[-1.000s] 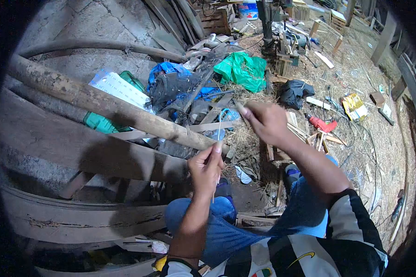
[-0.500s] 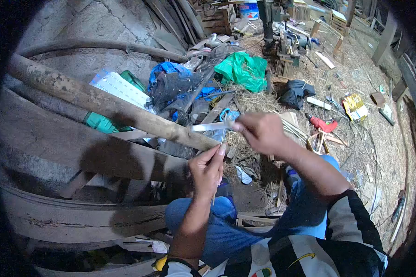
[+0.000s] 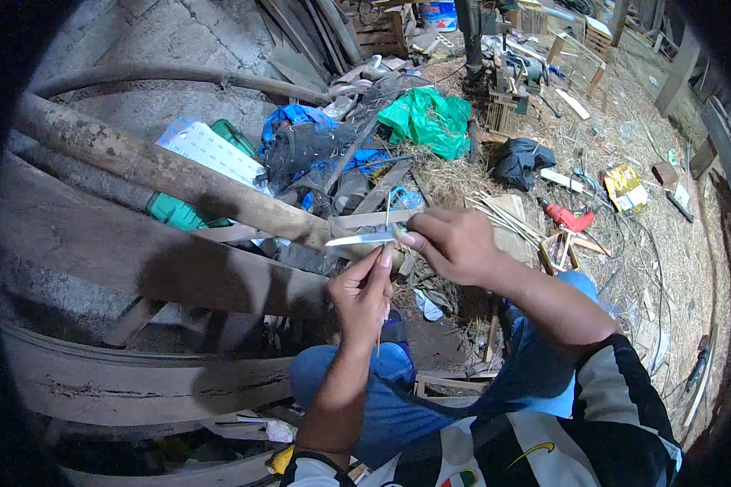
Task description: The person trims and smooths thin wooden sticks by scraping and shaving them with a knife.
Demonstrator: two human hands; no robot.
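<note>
My right hand [image 3: 456, 245] is closed around the handle of a knife, and its bright blade [image 3: 357, 239] points left. A thin, pale stick [image 3: 387, 213] stands nearly upright, pinched between the thumb and fingers of my left hand [image 3: 361, 297]. The blade crosses the stick just above my left fingertips; whether its edge bites into the stick I cannot tell. Behind the blade, a thick bamboo pole [image 3: 179, 176] slants down from the left and ends near both hands. My palm hides part of the stick.
Weathered boards [image 3: 162, 381] lie to the left. Ahead are a green plastic bag [image 3: 429, 122], a black bag [image 3: 521, 164] and a green case [image 3: 183, 213]. To the right are a red power drill [image 3: 567, 217], thin sticks [image 3: 508, 223] and a yellow packet [image 3: 625, 189] on straw-littered ground.
The knife has dropped slightly and its blade has tilted, its tip now lower and further left. More of the stick shows above the blade. My left hand has barely shifted.
</note>
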